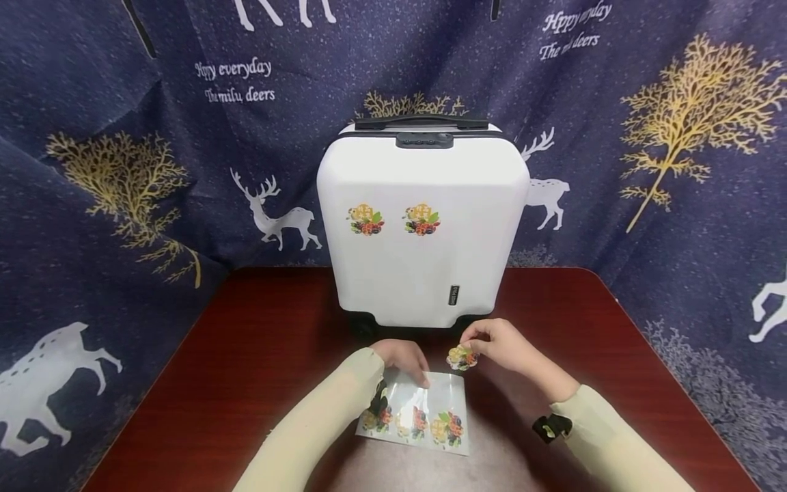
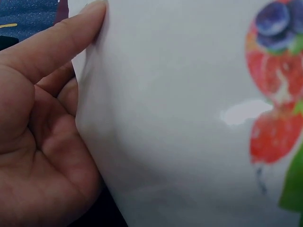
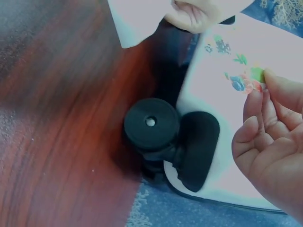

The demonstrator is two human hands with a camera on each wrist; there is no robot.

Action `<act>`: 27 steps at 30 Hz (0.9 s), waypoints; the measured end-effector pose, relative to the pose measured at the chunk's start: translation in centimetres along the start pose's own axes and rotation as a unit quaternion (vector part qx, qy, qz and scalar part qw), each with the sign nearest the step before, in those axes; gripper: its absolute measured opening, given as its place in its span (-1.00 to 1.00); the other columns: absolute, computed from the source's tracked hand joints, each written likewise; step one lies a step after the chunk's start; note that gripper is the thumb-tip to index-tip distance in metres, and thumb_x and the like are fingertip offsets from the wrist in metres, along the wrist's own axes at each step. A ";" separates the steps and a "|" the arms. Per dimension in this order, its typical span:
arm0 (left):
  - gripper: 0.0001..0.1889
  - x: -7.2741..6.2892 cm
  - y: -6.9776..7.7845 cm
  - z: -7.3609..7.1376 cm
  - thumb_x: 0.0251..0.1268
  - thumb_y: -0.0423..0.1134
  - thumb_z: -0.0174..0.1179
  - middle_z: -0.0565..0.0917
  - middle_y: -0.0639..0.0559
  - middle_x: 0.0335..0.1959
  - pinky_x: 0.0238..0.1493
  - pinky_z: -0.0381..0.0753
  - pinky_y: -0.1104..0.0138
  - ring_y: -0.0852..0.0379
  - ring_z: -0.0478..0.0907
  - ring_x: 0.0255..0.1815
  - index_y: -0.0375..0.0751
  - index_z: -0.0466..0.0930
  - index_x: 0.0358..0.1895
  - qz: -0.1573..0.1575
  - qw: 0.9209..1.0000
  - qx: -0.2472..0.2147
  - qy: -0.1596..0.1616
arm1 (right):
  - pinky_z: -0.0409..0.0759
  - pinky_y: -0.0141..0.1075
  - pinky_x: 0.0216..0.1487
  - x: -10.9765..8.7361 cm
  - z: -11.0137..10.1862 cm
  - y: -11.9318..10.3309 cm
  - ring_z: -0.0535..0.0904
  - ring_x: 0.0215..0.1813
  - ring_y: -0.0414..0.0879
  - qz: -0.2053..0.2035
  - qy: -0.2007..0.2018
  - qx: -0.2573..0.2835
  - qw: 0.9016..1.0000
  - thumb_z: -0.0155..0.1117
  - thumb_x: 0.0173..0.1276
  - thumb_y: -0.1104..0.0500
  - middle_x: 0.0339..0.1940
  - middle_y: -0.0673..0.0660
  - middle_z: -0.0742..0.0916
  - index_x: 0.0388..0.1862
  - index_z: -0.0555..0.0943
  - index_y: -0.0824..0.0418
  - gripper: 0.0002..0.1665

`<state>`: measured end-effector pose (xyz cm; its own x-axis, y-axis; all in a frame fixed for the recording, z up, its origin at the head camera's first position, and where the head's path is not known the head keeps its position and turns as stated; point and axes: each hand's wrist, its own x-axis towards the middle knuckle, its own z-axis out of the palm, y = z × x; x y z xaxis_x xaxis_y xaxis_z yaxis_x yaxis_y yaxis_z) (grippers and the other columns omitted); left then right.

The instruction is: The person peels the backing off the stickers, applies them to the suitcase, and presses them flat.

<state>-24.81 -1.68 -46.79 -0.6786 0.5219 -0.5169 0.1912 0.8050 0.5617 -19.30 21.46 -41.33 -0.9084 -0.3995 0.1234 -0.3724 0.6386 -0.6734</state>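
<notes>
Curtained tabletop nook, room type unclear: deer-print drapes (image 1: 92, 273) behind and beside reddish-brown table (image 1: 246, 342).

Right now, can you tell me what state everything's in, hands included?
Left hand, pinching the sticker sheet by its edge
Right hand, pinching a loose sticker
Sticker sheet, slightly bent, three fruit stickers visible on it
Loose sticker, off the sheet
Suitcase, upright on the table, looks shut
Two suitcase stickers, on its front, side by side
Backdrop cloth, hanging, creased
</notes>
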 end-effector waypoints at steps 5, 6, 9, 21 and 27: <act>-0.80 0.0 0.0 0.0 0.18 -0.21 0.48 0.78 0.00 -0.10 0.10 0.65 0.24 0.15 0.64 -0.19 -0.13 0.83 -0.14 0.002 1.000 -0.001 -0.003 | 0.52 -0.43 -0.31 -0.1 -0.6 -0.2 0.50 -0.38 -0.37 0.000 0.010 0.008 1.000 0.34 0.37 0.32 -0.36 0.09 0.79 -0.29 0.74 0.26 -0.94; -0.80 0.0 0.0 0.0 0.18 -0.21 0.48 0.78 -0.01 -0.09 0.12 0.65 0.23 0.15 0.64 -0.18 -0.13 0.83 -0.14 0.001 1.000 -0.001 -0.003 | 0.52 -0.43 -0.30 -0.1 -0.7 -0.2 0.50 -0.37 -0.37 0.000 0.012 0.011 1.000 0.35 0.37 0.32 -0.35 0.10 0.79 -0.29 0.74 0.26 -0.95; -0.81 0.0 0.0 -0.1 0.18 -0.19 0.48 0.78 0.00 -0.05 0.18 0.63 0.21 0.15 0.63 -0.13 -0.12 0.83 -0.14 0.000 1.000 0.005 0.000 | 0.52 -0.42 -0.29 -0.1 -1.1 -0.5 0.50 -0.34 -0.34 0.001 0.021 0.014 1.000 0.35 0.37 0.31 -0.33 0.11 0.80 -0.28 0.74 0.26 -0.95; -0.81 -0.3 0.0 -0.1 0.19 -0.19 0.47 0.78 0.05 -0.07 0.09 0.61 0.33 0.24 0.58 -0.18 -0.10 0.83 -0.14 0.016 1.000 0.020 0.006 | 0.54 -0.41 -0.33 0.0 -3.8 -2.2 0.53 -0.38 -0.35 0.003 0.084 0.012 0.996 0.36 0.39 0.29 -0.32 0.18 0.80 -0.22 0.75 0.30 -0.91; -0.81 -0.1 0.0 -0.1 0.19 -0.19 0.47 0.78 0.05 -0.10 0.04 0.63 0.32 0.22 0.60 -0.21 -0.11 0.83 -0.14 0.010 1.000 0.012 0.000 | 0.51 -0.41 -0.35 0.2 -5.0 -3.3 0.49 -0.42 -0.38 -0.004 0.114 0.014 0.993 0.36 0.40 0.27 -0.36 0.19 0.78 -0.18 0.76 0.31 -0.88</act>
<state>-24.80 -1.78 -46.65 -0.6747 0.5373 -0.5060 0.2206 0.8010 0.5565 -19.17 22.59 -35.48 -0.9263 -0.2430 0.2881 -0.3768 0.6163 -0.6915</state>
